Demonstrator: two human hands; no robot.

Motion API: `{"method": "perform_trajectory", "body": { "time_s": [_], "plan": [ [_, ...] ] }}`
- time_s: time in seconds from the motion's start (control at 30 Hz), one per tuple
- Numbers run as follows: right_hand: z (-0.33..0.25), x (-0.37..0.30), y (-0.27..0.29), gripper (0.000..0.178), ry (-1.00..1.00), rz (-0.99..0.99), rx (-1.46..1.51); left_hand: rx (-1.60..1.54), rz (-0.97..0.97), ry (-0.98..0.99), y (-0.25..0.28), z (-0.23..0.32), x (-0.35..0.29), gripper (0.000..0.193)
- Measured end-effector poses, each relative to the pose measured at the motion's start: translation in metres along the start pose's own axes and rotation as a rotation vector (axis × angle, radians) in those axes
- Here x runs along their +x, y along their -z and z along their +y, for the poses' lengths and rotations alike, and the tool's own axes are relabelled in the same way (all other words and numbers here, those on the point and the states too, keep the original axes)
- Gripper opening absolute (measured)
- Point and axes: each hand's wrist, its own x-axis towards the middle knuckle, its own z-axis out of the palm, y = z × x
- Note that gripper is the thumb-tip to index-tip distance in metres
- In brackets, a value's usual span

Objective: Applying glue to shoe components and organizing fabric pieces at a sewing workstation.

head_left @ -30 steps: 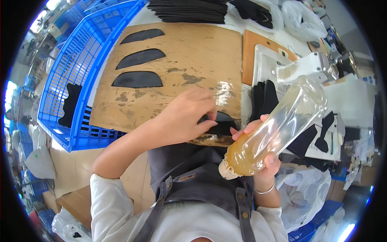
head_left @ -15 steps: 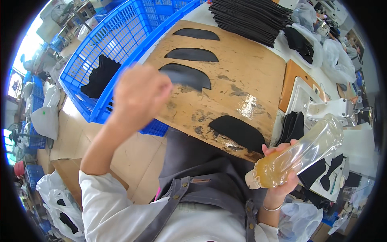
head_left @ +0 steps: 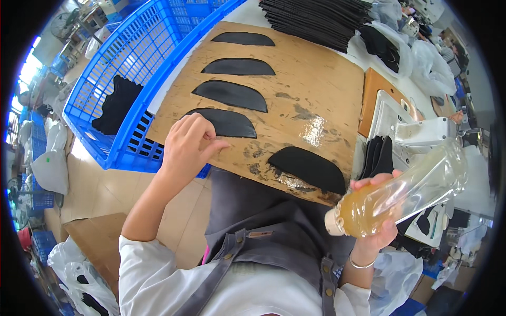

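Note:
My left hand (head_left: 188,145) rests at the left end of the lowest of several black half-moon pieces (head_left: 227,124) lined up on a stained brown board (head_left: 311,73). Its fingers are curled and the thumb stands apart, so it seems to touch that piece without gripping it. My right hand (head_left: 380,237) is closed around a clear plastic bottle (head_left: 416,184), tilted with its pale cap (head_left: 333,221) low and to the left. Amber liquid has collected at the cap end. Another black half-moon piece (head_left: 311,169), matte on top, lies near the board's front right edge, just left of the bottle.
A blue plastic basket (head_left: 124,118) with black fabric inside stands left of the board. At the back lies a stack of black strips (head_left: 316,21). A white sewing machine (head_left: 421,129) and a few upright black pieces (head_left: 377,157) flank the board's right side.
My left hand, blurred before, has moved down and slowed. A fourth black piece now lies separate beneath the third. The bottle has shifted slightly right, still in my right hand.

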Motion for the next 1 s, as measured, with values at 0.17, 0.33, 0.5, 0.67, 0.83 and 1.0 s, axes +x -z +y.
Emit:
{"method": "perform_trajectory", "body": {
  "time_s": [0.17, 0.33, 0.5, 0.67, 0.83, 1.0],
  "plan": [
    [0.012, 0.022, -0.033, 0.087, 0.218, -0.024, -0.331, -0.016, -0.016, -0.401, -0.013, 0.014, -0.007, 0.027],
    [0.04, 0.04, -0.072, 0.075, 0.311, -0.204, -0.377, -0.1, 0.014, -0.581, -0.039, 0.021, -0.004, 0.031],
    [0.057, 0.043, -0.088, 0.077, 0.331, -0.277, -0.463, -0.169, 0.062, -0.597, -0.043, 0.014, -0.008, 0.03],
    [0.064, 0.042, -0.073, 0.076, 0.365, -0.316, -0.586, -0.2, 0.0, -0.57, -0.039, 0.015, -0.006, 0.029],
    [0.042, 0.052, -0.055, 0.071, 0.43, -0.433, -0.791, -0.185, -0.011, -0.589, -0.044, 0.011, -0.009, 0.033],
    [0.024, 0.019, -0.005, 0.069, 0.369, 0.034, -0.873, -0.12, -0.058, -0.638, -0.041, 0.008, -0.01, 0.044]
  ]
}}
